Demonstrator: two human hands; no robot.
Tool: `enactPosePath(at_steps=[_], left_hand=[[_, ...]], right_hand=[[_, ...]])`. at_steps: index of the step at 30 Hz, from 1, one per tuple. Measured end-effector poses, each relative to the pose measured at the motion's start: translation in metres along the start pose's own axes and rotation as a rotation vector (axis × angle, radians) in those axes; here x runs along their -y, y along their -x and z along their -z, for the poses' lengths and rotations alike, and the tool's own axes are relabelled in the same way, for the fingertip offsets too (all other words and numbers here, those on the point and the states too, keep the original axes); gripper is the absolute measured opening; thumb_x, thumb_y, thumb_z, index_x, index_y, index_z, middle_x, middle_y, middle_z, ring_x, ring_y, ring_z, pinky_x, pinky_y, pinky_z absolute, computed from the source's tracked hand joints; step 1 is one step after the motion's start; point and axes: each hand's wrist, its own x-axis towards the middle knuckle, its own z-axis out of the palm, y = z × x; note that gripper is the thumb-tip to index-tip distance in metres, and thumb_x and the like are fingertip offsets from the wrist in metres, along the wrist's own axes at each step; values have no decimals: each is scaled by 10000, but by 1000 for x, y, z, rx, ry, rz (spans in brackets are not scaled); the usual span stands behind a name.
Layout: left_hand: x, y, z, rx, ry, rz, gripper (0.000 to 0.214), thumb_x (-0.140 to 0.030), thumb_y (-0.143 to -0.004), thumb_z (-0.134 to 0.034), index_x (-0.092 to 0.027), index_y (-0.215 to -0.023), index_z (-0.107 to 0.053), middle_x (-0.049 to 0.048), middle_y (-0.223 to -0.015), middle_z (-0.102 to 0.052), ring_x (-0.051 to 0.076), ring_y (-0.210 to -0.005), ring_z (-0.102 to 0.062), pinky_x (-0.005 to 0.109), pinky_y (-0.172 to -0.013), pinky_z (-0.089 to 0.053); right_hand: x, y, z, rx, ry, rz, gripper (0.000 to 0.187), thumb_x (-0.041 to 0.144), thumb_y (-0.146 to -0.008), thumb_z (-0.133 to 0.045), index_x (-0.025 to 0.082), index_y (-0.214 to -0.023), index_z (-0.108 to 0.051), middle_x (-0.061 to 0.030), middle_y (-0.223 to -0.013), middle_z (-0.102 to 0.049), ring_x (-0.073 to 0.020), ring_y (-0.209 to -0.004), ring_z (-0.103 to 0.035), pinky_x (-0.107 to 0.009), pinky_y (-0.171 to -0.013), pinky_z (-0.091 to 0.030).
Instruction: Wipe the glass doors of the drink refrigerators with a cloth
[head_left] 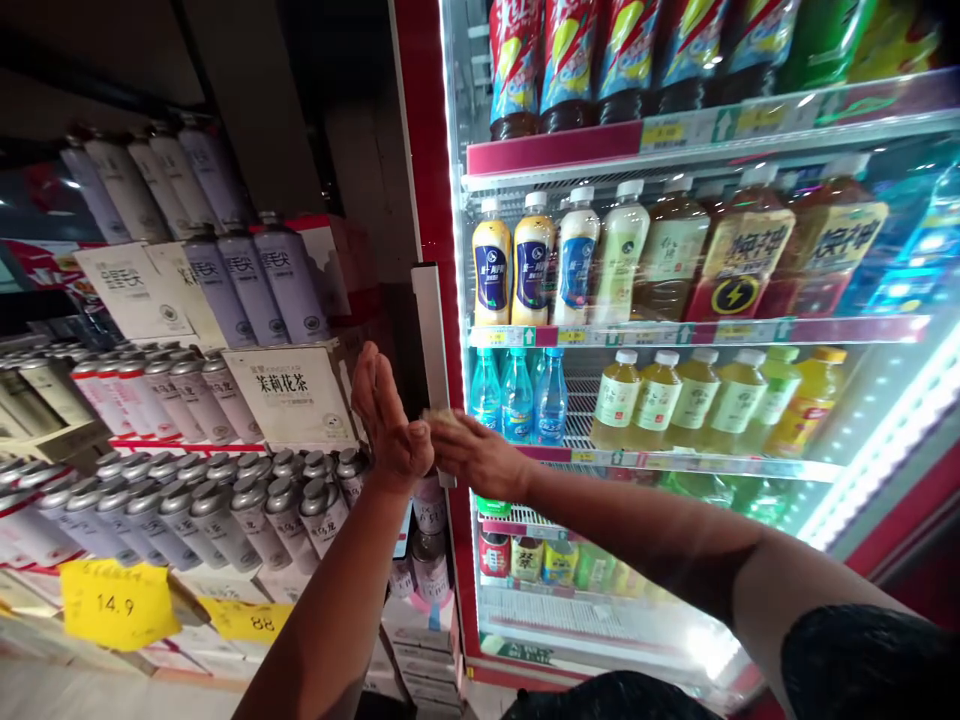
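Note:
My left hand [390,420] is raised in front of the cooler's red door frame, its fingers stretched upward and the palm turned toward the right. My right hand [484,455] reaches across from the right, close to the left thumb; I cannot tell whether the two touch. At its fingertips shows a small, blurred beige cloth-like thing [441,414], pinched by the fingers and partly hidden. Just behind the hands runs the white vertical strip [430,340] on the red frame [424,150].
To the right stands a lit drinks cooler with bottles [577,255] on several shelves [697,333]. At left, silver-capped cans [247,510] stand in rows among white boxes [292,395]. Yellow price cards [116,604] hang below them. Stacked cartons [427,650] sit low between both displays.

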Motion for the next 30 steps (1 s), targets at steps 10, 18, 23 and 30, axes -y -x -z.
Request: enactPosePath(at_steps=[10, 18, 23, 30], left_hand=[[4, 7, 1, 41, -10, 57, 804, -646, -1029, -97, -162, -1664, -191, 163, -1699, -255, 318, -1577, -242, 504, -1276, -213], [6, 19, 1, 107, 75, 51, 757, -623, -1046, -134, -189, -1658, -233, 147, -1700, -276, 313, -1582, -239, 517, -1282, -208], [5, 7, -5, 81, 100, 33, 761, -638, -1042, -150, -199, -1656, -239, 133, -1711, -251, 314, -1586, -225, 523, -1286, -192], [-11, 8, -34, 85, 236, 44, 845, -710, -1009, -178, -211, -1679, -47, 136, -1746, -103, 306, -1613, -116, 507, -1302, -144]], right_hand=[[-30, -29, 15, -186, 0, -143, 460, 183, -1045, -429, 204, -1493, -533, 28, -1617, -457, -152, -1594, -11, -419, -1332, 33], [40, 40, -25, 100, -102, 14, 402, 266, -1062, -429, 393, -1400, -604, 176, -1564, -487, -64, -1566, -219, -323, -1318, -25], [-14, 0, 6, -85, -69, -147, 480, 196, -1037, -454, 343, -1487, -534, 105, -1601, -469, -119, -1594, -107, -397, -1335, -10], [-45, -27, 13, -305, -48, -307, 465, 288, -1069, -424, 291, -1532, -476, 35, -1622, -467, -182, -1615, -69, -490, -1328, -254]])
